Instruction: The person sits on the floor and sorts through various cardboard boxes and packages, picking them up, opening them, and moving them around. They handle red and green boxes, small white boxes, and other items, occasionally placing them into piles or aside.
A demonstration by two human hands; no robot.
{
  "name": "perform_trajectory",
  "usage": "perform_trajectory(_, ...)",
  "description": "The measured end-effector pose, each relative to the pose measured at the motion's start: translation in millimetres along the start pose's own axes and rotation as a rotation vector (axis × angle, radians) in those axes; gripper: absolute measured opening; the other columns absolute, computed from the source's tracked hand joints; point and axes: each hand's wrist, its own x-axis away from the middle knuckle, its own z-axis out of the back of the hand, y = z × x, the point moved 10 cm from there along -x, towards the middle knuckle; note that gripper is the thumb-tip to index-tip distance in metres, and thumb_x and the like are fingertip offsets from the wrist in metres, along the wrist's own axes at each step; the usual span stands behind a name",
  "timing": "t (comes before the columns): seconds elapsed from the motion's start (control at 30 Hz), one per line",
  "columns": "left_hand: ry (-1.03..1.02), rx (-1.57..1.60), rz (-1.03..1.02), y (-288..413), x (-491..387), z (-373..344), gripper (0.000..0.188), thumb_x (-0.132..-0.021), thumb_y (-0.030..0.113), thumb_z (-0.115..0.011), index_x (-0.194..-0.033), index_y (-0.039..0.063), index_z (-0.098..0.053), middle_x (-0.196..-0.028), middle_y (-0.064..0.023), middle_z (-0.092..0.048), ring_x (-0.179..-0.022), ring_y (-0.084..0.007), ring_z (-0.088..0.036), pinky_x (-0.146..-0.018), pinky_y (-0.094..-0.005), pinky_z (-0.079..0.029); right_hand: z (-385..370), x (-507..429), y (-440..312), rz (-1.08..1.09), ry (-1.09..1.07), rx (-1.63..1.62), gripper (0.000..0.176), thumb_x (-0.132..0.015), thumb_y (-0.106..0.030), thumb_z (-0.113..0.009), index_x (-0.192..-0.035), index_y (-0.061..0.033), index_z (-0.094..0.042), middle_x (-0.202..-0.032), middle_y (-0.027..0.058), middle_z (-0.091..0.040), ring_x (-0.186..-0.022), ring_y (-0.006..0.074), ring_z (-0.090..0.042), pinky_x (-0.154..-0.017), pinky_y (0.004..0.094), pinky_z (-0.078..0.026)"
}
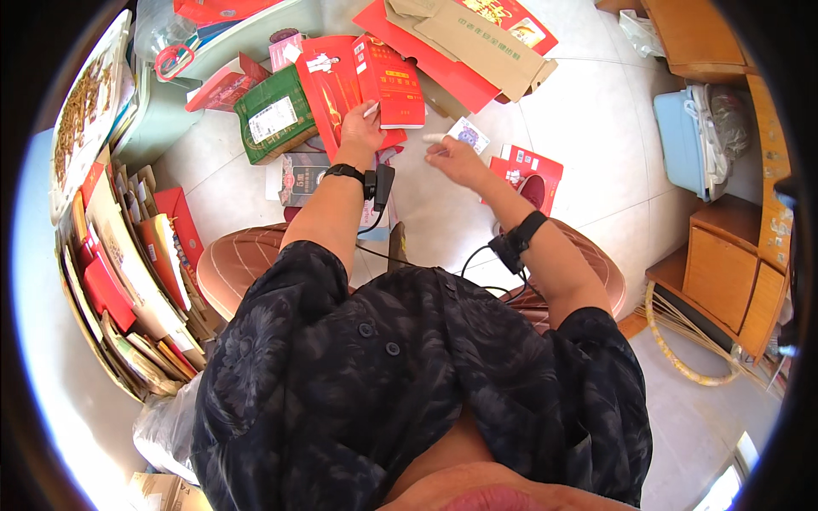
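Observation:
My left hand [363, 129] is at the lower edge of a red printed cardboard box [401, 89], its fingers closed on the near corner. Under and left of that box lies a larger red printed cardboard piece [329, 76]. To the right, my right hand [452, 156] is raised over the floor, its index finger stretched out with a pale covering on the tip, and seems to hold nothing. Close beyond it lies a small white card with a purple picture [471, 135]. A green box with a white label [275, 118] and a dark printed box [302, 177] lie to the left.
Flattened brown cardboard [473, 38] lies at the far side over red sheets. A red box piece [551, 171] is partly under a shoe. Packed folded cardboard [121, 255] stands at left. A blue bin [680, 140] and wooden cabinet [722, 262] stand at right.

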Motion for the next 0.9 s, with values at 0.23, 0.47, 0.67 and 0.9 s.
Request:
perform_trajectory(0.23,-0.024,0.050,-0.161,19.1,6.3,-21.5,0.024,-0.099,0.020,-0.045,-0.115,0.005,-0.054,-0.125,-0.0108,-0.058,-0.119,-0.0273,-0.053,-0.111,-0.0440,-0.032,7.9,42.5,-19.3,-0.075,0.019,-0.039,0.044,-0.084,-0.023,-0.069,-0.125,-0.0097,-0.060,-0.099,0.0079,-0.066,-0.091,0.0178,-0.063,-0.080,0.0306,-0.051)
perform_trajectory(0.47,-0.390,-0.704,-0.531,2.4,138.0,-59.1,0.045,-0.097,0.011,-0.049,-0.140,0.004,-0.042,-0.132,-0.0101,-0.048,-0.118,-0.0186,-0.049,-0.100,-0.0313,-0.042,24.3,23.6,-70.3,-0.265,0.181,-0.499,0.099,-0.079,-0.036,-0.076,-0.149,-0.0010,-0.015,-0.128,0.0123,-0.053,-0.113,0.0186,-0.051,-0.091,0.0341,-0.046)
perform_trajectory(0.67,-0.569,-1.450,-0.927,-48.8,233.6,-91.4,0.050,-0.091,0.021,-0.059,-0.137,0.005,-0.046,-0.134,-0.0182,-0.048,-0.122,-0.0297,-0.048,-0.102,-0.0340,-0.038,20.7,11.9,-113.4,-0.217,0.293,-0.445,0.084,-0.068,-0.022,-0.083,-0.129,0.0093,-0.035,-0.117,0.0198,-0.059,-0.108,0.0264,-0.059,-0.090,0.0351,-0.049)
perform_trajectory(0.9,-1.023,-1.555,-0.430,-10.0,279.9,-120.4,0.025,-0.087,0.016,-0.066,-0.110,0.006,-0.066,-0.108,-0.0087,-0.067,-0.097,-0.0171,-0.063,-0.084,-0.0306,-0.050,70.5,42.6,-125.4,0.036,0.252,-0.187,0.078,-0.063,-0.005,-0.080,-0.134,-0.0029,-0.046,-0.120,0.0137,-0.062,-0.110,0.0220,-0.060,-0.093,0.0323,-0.049)
